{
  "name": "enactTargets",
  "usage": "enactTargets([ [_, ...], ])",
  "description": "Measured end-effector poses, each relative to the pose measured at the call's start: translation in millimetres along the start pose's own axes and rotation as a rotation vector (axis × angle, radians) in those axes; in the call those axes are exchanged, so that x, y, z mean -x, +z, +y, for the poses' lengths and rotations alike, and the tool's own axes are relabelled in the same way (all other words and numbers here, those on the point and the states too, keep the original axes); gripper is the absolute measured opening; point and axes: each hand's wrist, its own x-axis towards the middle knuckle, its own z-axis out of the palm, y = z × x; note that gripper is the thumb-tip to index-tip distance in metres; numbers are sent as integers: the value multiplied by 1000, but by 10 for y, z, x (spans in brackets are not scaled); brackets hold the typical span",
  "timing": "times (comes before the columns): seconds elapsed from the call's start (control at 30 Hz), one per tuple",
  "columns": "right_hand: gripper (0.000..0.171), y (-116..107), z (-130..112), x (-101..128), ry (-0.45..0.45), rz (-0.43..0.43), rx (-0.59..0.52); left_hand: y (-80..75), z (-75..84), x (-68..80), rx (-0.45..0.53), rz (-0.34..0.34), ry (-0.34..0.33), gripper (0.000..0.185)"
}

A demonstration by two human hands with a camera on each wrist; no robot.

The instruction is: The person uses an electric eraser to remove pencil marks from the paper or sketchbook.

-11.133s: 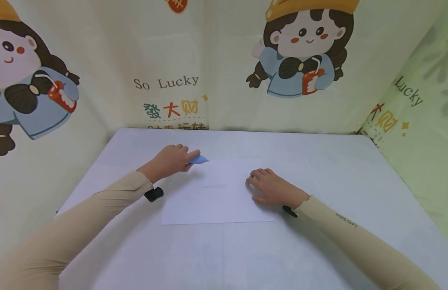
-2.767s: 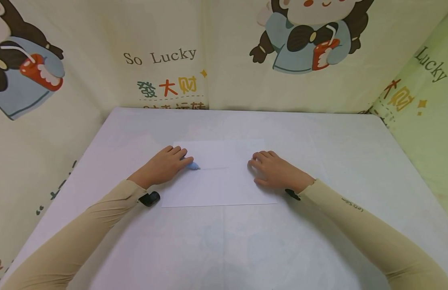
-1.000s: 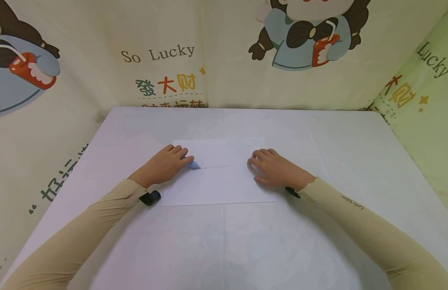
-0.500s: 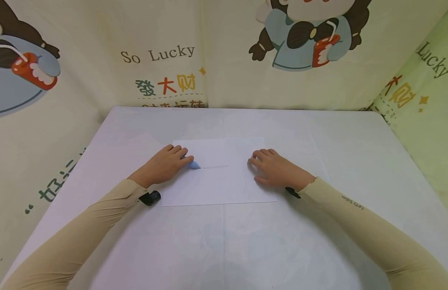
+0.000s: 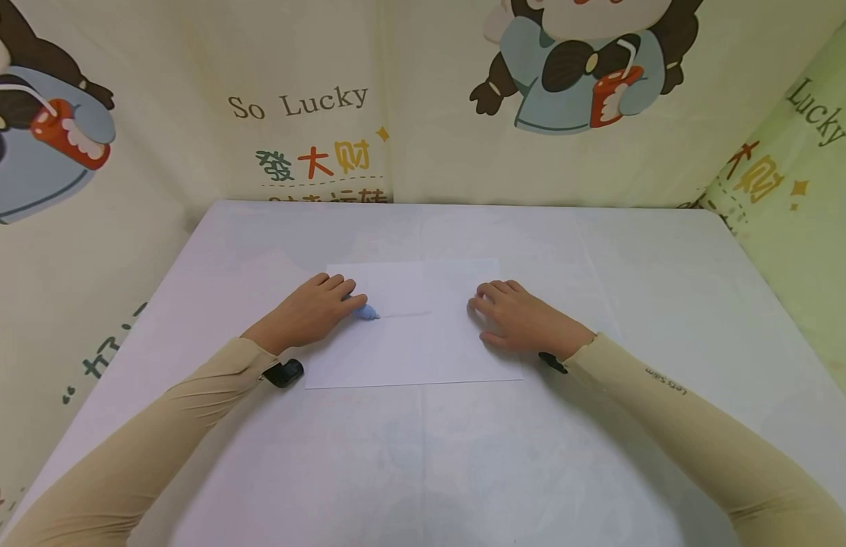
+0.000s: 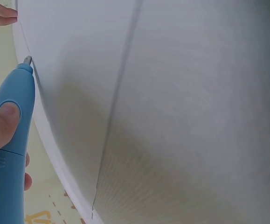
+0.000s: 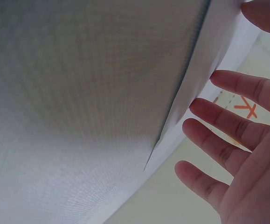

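Observation:
My left hand [image 5: 306, 311] grips a blue electric eraser [image 6: 16, 105], its thumb lying on the round button. The eraser's grey tip touches the white paper [image 5: 409, 357] at the left end of a faint grey line [image 5: 405, 314]. In the left wrist view, this line runs off from the tip toward the other hand. My right hand [image 5: 521, 319] rests its fingertips on the right part of the sheet, fingers spread and slightly bent, with nothing held. The right wrist view shows these fingers [image 7: 237, 88] apart along the sheet.
The paper lies flat on a white-covered table [image 5: 423, 463]. A dark wrist camera [image 5: 283, 374] sits under the left wrist, and another under the right. Pale curtains [image 5: 429, 144] with cartoon figures and lettering stand behind and at both sides.
Since the oldest frame, my left hand has brought the eraser down from above the sheet to the line's left end. The head view has tilted downward. Over the last second both hands stay nearly still.

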Motion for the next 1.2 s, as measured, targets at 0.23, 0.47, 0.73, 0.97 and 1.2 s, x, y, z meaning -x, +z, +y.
enactTargets([
  [0.23,42,-14,-2,-9,1,-19,15,16,-9,7,1,9,-6,17],
  [0.47,41,-22,-2,1,-6,7,-3,17,-11,5,5,14,-8,18],
  [0.73,38,-27,-11,11,-19,31,1,13,-5,2,7,6,4,18],
  [0.97,39,-11,-9,15,-12,19,4,37,8,-2,6,19,13,19],
  [1.2,40,6,0,15,-23,26,17,29,15,1,-2,20,14,18],
])
